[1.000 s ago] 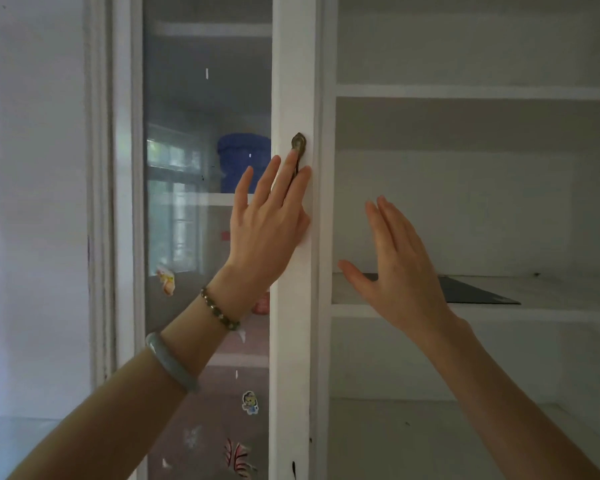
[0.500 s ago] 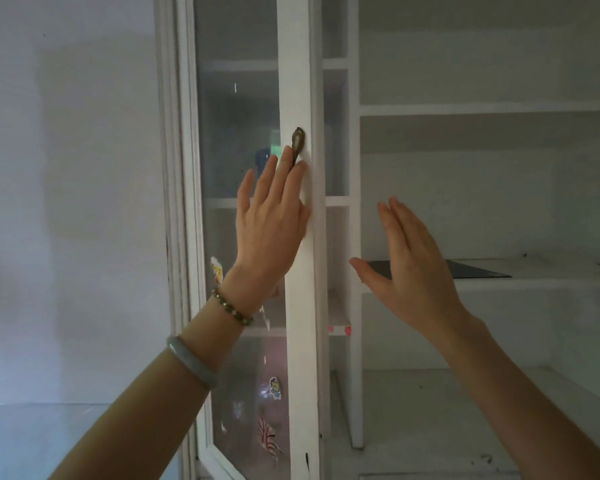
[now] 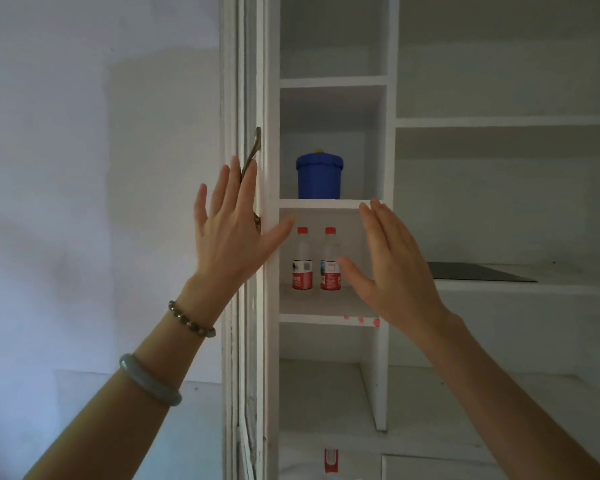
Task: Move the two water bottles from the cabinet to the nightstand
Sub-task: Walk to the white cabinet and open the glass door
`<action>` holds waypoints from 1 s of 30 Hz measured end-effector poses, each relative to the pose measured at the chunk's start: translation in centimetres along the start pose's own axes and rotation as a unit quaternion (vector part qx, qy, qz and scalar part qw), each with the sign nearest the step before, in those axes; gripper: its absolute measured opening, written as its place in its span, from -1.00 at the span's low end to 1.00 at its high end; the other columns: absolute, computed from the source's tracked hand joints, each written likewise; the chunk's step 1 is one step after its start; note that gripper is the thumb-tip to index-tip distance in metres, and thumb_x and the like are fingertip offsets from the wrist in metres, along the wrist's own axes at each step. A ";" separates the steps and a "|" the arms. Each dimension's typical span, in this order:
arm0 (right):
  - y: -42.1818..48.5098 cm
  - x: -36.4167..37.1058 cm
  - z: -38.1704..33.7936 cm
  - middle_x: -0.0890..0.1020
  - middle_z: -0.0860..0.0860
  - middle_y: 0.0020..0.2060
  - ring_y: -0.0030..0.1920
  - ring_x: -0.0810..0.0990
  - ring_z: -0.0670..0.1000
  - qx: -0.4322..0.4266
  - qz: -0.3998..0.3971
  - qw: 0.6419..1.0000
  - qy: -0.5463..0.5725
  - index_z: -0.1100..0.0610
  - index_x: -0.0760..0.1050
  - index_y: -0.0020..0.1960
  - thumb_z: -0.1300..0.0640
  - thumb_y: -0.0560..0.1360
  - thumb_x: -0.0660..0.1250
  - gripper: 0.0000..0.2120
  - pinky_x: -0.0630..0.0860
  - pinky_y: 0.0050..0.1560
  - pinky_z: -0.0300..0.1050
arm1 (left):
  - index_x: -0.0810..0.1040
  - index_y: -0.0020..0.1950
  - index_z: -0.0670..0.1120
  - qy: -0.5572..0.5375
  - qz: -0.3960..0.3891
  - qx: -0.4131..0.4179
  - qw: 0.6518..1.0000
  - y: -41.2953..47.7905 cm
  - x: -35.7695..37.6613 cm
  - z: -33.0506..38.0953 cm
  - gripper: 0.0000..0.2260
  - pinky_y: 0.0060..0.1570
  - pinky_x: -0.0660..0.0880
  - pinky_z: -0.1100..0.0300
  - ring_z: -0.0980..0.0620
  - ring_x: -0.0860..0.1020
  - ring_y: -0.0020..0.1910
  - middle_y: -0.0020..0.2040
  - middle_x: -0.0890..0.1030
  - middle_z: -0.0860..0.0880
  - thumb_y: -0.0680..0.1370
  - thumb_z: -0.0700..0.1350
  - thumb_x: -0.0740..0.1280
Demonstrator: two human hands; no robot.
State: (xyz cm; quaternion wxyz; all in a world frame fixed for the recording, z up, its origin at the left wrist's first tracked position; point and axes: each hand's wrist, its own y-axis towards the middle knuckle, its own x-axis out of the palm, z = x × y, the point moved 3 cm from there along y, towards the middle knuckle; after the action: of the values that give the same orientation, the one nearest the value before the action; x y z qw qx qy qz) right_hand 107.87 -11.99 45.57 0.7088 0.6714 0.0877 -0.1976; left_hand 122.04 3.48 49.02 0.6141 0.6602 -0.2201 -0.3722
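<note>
Swung wide now, the glass door (image 3: 246, 237) uncovers two water bottles (image 3: 316, 259) upright on the cabinet shelf (image 3: 323, 308). Left hand (image 3: 234, 226) holds the door back, fingers spread; right hand (image 3: 394, 268), also spread and empty, hovers near them.

Cabinet door (image 3: 248, 237) stands edge-on & open, left hand (image 3: 231, 233) flat against it by the metal handle (image 3: 252, 155), fingers spread. Right hand (image 3: 392, 265) is open in front of the shelf (image 3: 323, 308) w/ two water bottles (image 3: 302, 259), red caps, upright side by side. Blue tub (image 3: 319, 176) sits one shelf up.
</note>
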 end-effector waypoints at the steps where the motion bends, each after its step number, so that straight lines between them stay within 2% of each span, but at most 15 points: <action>1: 0.2 0.2 -0.3 0.19 0.19 0.45 0.44 0.13 0.11 -0.005 -0.001 1.000 0.003 0.19 0.04 0.45 -0.18 0.49 0.10 -0.31 0.00 0.36 -0.02 | 0.05 0.52 -0.08 0.010 -0.001 0.001 1.000 0.0 -0.3 -0.5 -0.27 0.44 -0.11 -0.06 -0.01 -0.02 0.50 0.53 0.06 -0.10 0.48 0.30 0.11; 6: 0.7 1.5 -1.5 0.15 0.16 0.46 0.45 0.07 0.07 -0.023 -0.004 0.999 0.034 0.18 0.02 0.46 -0.18 0.50 0.07 -0.32 -0.05 0.37 -0.06 | 0.06 0.50 -0.13 0.040 0.022 0.033 0.998 -0.7 -2.7 -1.3 -0.40 0.43 0.01 -0.14 -0.09 0.10 0.48 0.50 0.15 -0.15 0.56 0.15 0.07; 9: 0.9 2.1 -2.2 0.17 0.19 0.45 0.45 0.10 0.10 -0.033 -0.005 0.998 0.049 0.21 0.05 0.45 -0.18 0.50 0.05 -0.32 0.01 0.38 -0.03 | 0.04 0.51 -0.11 0.070 0.014 0.039 0.997 -1.2 -3.6 -2.5 -0.46 0.42 0.05 -0.16 -0.11 0.13 0.48 0.50 0.17 -0.17 0.59 0.07 0.03; 14: 1.5 3.2 -3.1 0.12 0.16 0.47 0.46 0.05 0.08 -0.037 -0.013 0.996 0.083 0.19 0.02 0.47 -0.20 0.50 0.03 -0.32 0.03 0.41 0.02 | 0.04 0.51 -0.15 0.148 0.010 0.032 0.988 -1.6 -4.8 -5.4 -0.49 0.43 0.03 -0.12 -0.09 0.14 0.47 0.50 0.18 -0.16 0.60 -0.04 0.06; 18: 2.0 4.1 -4.1 0.17 0.18 0.45 0.44 0.14 0.12 -0.051 -0.013 0.994 0.099 0.23 0.05 0.46 -0.16 0.51 0.07 -0.33 0.11 0.42 0.08 | 0.02 0.51 -0.20 0.179 0.009 0.023 0.983 -1.8 -5.3 -7.1 -0.49 0.44 0.01 -0.09 -0.09 0.13 0.47 0.50 0.16 -0.18 0.60 -0.11 0.09; 20: 2.2 4.5 -4.6 0.15 0.18 0.46 0.45 0.11 0.12 -0.058 -0.013 0.992 0.108 0.22 0.04 0.46 -0.17 0.51 0.07 -0.32 0.07 0.42 0.05 | 0.03 0.50 -0.21 0.187 0.016 0.011 0.982 -2.0 -5.5 -7.9 -0.49 0.44 0.03 -0.09 -0.10 0.15 0.47 0.49 0.18 -0.19 0.59 -0.15 0.12; 24: 2.5 5.3 -5.1 0.11 0.15 0.47 0.46 0.05 0.08 -0.064 -0.015 0.991 0.117 0.20 0.00 0.47 -0.18 0.51 0.08 -0.31 -0.05 0.39 -0.05 | 0.05 0.49 -0.23 0.194 0.028 0.012 0.980 -2.0 -5.5 -8.4 -0.50 0.42 0.08 -0.10 -0.11 0.18 0.46 0.47 0.20 -0.21 0.59 -0.17 0.11; 30: 3.0 6.2 -5.3 0.15 0.17 0.46 0.46 0.08 0.10 -0.070 -0.001 0.989 0.131 0.20 0.03 0.46 -0.17 0.51 0.10 -0.32 -0.01 0.39 -0.04 | 0.04 0.49 -0.24 0.218 0.027 0.006 0.975 -2.3 -5.2 -8.2 -0.52 0.43 0.07 -0.10 -0.12 0.16 0.46 0.48 0.19 -0.22 0.61 -0.16 0.08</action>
State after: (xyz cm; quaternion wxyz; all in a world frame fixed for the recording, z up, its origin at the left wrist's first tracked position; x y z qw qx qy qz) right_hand 115.42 -7.71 45.42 0.7362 0.6403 0.1939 -0.1022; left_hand 124.69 13.01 47.67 0.6530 0.7232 -0.1007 -0.2010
